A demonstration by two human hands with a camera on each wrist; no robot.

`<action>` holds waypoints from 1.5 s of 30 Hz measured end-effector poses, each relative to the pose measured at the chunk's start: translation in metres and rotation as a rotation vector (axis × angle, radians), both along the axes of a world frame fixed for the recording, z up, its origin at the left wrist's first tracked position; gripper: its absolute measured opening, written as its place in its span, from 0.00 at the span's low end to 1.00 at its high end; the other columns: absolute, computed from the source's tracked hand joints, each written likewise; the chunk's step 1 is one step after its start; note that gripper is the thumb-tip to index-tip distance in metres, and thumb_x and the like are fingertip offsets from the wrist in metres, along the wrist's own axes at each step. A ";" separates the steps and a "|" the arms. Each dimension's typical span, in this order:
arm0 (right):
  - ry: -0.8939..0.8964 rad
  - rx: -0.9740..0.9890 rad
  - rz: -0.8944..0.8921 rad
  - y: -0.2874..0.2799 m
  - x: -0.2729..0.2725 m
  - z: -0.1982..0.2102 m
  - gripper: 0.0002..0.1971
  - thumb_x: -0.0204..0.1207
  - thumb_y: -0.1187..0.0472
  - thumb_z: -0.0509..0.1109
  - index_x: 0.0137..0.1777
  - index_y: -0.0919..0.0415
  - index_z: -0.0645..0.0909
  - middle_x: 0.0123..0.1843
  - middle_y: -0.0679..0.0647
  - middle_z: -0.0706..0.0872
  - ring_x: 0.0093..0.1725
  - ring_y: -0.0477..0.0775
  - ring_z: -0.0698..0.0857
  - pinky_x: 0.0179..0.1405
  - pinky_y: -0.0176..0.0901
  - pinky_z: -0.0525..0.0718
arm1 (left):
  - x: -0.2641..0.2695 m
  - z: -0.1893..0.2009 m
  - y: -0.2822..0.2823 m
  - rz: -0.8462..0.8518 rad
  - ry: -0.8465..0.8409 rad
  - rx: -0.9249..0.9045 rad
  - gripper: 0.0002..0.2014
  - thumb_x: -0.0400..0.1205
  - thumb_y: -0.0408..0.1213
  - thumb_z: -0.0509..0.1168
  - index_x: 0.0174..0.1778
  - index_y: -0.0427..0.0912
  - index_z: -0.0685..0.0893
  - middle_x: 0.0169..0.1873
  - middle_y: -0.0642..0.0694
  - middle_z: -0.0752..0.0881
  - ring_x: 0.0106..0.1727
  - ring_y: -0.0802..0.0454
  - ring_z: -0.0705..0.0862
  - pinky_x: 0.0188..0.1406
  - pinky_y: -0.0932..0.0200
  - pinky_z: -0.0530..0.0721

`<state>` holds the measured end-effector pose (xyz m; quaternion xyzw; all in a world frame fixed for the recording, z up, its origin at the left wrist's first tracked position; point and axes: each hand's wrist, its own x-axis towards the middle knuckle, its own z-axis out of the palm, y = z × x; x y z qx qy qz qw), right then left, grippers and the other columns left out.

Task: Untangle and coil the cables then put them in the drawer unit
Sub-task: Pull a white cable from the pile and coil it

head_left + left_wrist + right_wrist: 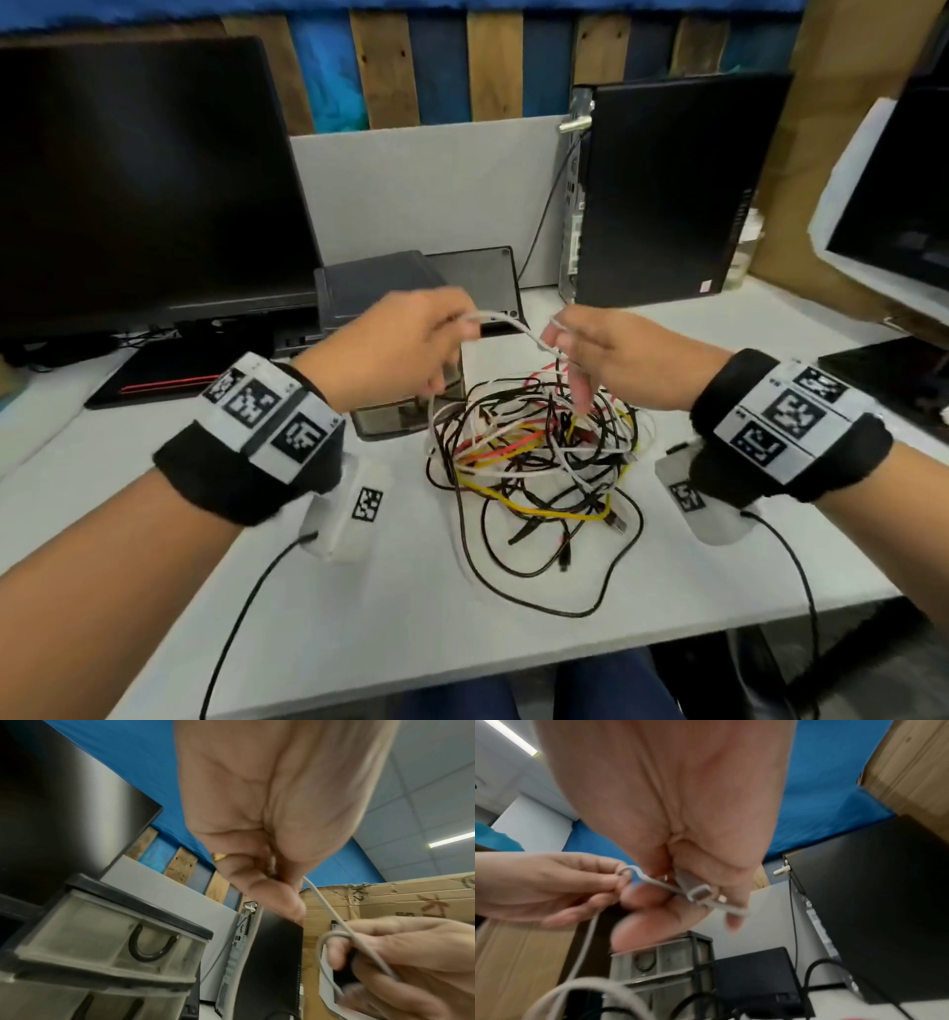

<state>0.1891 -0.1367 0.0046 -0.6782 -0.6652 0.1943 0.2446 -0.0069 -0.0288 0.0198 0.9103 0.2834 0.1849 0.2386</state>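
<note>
While both hands hold one white cable [516,329] above the tangle, the drawer unit [405,411] stands just behind it.

Head view: the left hand [395,349] and right hand [606,354] pinch the white cable between them over the cable pile [534,462] on the surface [359,591]. Left wrist view: thumb and finger pinch the cable beside the drawers. Right wrist view: the fingers [734,920] grip its white plug [702,894].
</note>
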 end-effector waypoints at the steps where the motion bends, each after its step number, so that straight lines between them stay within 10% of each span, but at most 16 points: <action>1: 0.025 0.000 0.029 -0.001 -0.004 -0.002 0.16 0.87 0.51 0.51 0.56 0.57 0.78 0.30 0.46 0.82 0.34 0.41 0.83 0.44 0.41 0.79 | 0.001 0.003 0.005 0.063 -0.100 -0.015 0.10 0.86 0.40 0.57 0.40 0.49 0.78 0.32 0.49 0.82 0.23 0.58 0.84 0.23 0.64 0.84; 6: 0.571 0.030 0.119 0.003 -0.016 0.003 0.21 0.87 0.52 0.53 0.36 0.61 0.74 0.20 0.43 0.63 0.18 0.45 0.61 0.23 0.38 0.62 | 0.011 -0.013 0.011 0.200 -0.152 -0.043 0.11 0.87 0.41 0.56 0.39 0.52 0.75 0.34 0.46 0.83 0.21 0.57 0.83 0.20 0.63 0.83; 9: 0.993 0.157 0.062 0.006 -0.015 0.016 0.21 0.88 0.54 0.49 0.33 0.59 0.70 0.22 0.55 0.75 0.16 0.52 0.70 0.22 0.41 0.69 | 0.014 -0.039 0.002 0.118 0.072 -0.199 0.12 0.87 0.36 0.55 0.38 0.51 0.74 0.34 0.45 0.83 0.22 0.56 0.83 0.23 0.61 0.84; 13: 1.388 0.321 0.035 0.009 -0.008 0.022 0.19 0.88 0.56 0.50 0.39 0.62 0.75 0.60 0.65 0.87 0.57 0.58 0.89 0.49 0.48 0.89 | 0.012 -0.064 -0.014 -0.074 0.366 -0.203 0.08 0.86 0.34 0.53 0.44 0.48 0.74 0.32 0.49 0.83 0.31 0.53 0.86 0.41 0.48 0.89; 17: 0.946 0.407 -0.108 0.018 -0.006 0.004 0.12 0.84 0.56 0.58 0.45 0.54 0.83 0.60 0.58 0.83 0.68 0.57 0.80 0.69 0.54 0.77 | 0.009 -0.063 -0.015 -0.166 0.417 -0.218 0.04 0.85 0.37 0.58 0.46 0.52 0.73 0.42 0.41 0.86 0.38 0.47 0.88 0.43 0.46 0.90; 20: 0.169 0.337 -0.169 0.019 -0.013 -0.009 0.14 0.87 0.56 0.54 0.54 0.59 0.82 0.60 0.59 0.83 0.50 0.52 0.85 0.51 0.44 0.82 | 0.009 -0.050 -0.011 -0.119 0.316 -0.148 0.09 0.83 0.32 0.61 0.40 0.51 0.75 0.37 0.45 0.86 0.33 0.49 0.87 0.34 0.52 0.89; 23: -0.130 0.107 -0.079 0.020 -0.018 -0.018 0.12 0.87 0.58 0.55 0.50 0.64 0.76 0.44 0.56 0.81 0.37 0.53 0.79 0.37 0.47 0.76 | 0.011 -0.036 -0.005 -0.032 0.171 0.019 0.09 0.82 0.31 0.62 0.38 0.48 0.77 0.34 0.48 0.84 0.33 0.49 0.86 0.37 0.48 0.87; 30: -0.096 0.088 -0.010 0.018 -0.017 -0.007 0.18 0.84 0.46 0.57 0.35 0.53 0.73 0.31 0.50 0.78 0.30 0.48 0.77 0.33 0.43 0.75 | 0.021 -0.022 -0.001 0.125 -0.089 0.349 0.05 0.85 0.38 0.58 0.47 0.49 0.79 0.36 0.53 0.78 0.38 0.51 0.76 0.36 0.55 0.73; 36: 0.168 0.212 -0.057 0.022 -0.007 0.003 0.20 0.86 0.50 0.56 0.38 0.60 0.79 0.33 0.50 0.88 0.36 0.44 0.87 0.42 0.39 0.79 | 0.025 -0.054 0.001 0.012 0.261 -0.047 0.08 0.80 0.37 0.61 0.36 0.53 0.79 0.40 0.49 0.86 0.44 0.49 0.83 0.45 0.55 0.81; 42: 0.576 0.331 -0.058 0.014 -0.009 0.019 0.20 0.88 0.56 0.52 0.33 0.60 0.71 0.28 0.55 0.88 0.32 0.52 0.87 0.41 0.39 0.85 | 0.024 -0.061 0.002 0.007 0.435 -0.082 0.07 0.82 0.48 0.60 0.43 0.50 0.80 0.46 0.48 0.85 0.49 0.49 0.83 0.52 0.51 0.82; 45: 1.097 0.352 -0.072 0.015 -0.005 0.024 0.20 0.88 0.56 0.51 0.33 0.59 0.69 0.35 0.61 0.90 0.30 0.54 0.86 0.39 0.45 0.86 | 0.021 -0.064 -0.002 0.005 0.449 -0.038 0.09 0.82 0.48 0.63 0.46 0.46 0.78 0.46 0.48 0.82 0.45 0.51 0.79 0.39 0.60 0.77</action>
